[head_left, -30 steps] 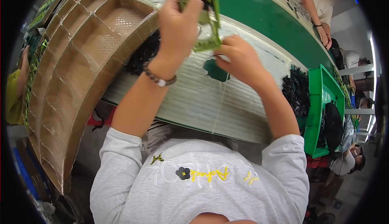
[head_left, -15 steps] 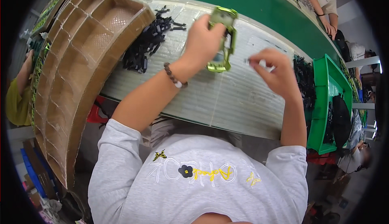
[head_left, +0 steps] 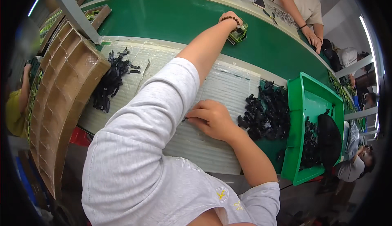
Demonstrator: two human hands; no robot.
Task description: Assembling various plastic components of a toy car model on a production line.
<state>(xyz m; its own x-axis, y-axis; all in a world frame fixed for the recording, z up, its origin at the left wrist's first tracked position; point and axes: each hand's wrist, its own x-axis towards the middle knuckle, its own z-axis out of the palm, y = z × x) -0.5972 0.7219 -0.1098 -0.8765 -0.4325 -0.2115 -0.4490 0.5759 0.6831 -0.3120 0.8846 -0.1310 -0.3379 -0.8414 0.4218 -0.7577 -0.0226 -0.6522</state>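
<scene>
My left arm is stretched far forward, over the green belt. There my left hand (head_left: 232,18) is on a shiny lime-green plastic housing (head_left: 239,34); the back of the hand hides its fingers in part. Close to my body, my right hand (head_left: 213,119) is low over the ribbed, film-covered work mat (head_left: 212,156). Its thumb and fingers pinch together, with a tiny dark bit showing at the tips, too small to name. Black small plastic parts (head_left: 109,79) lie heaped on the mat's left side. Another heap of black parts (head_left: 265,113) lies right of my right hand.
A brown divided cardboard tray (head_left: 61,99) stands along the left. On the right, a green plastic bin (head_left: 292,132) holds black parts and a black rounded object (head_left: 328,140). Across the green belt (head_left: 163,15) another person's hands (head_left: 314,42) rest near metal pieces. A grey post (head_left: 73,11) rises at left.
My left hand has carried the green housing from above the mat forward onto the belt. My right hand has moved left and nearer my body, still pinched.
</scene>
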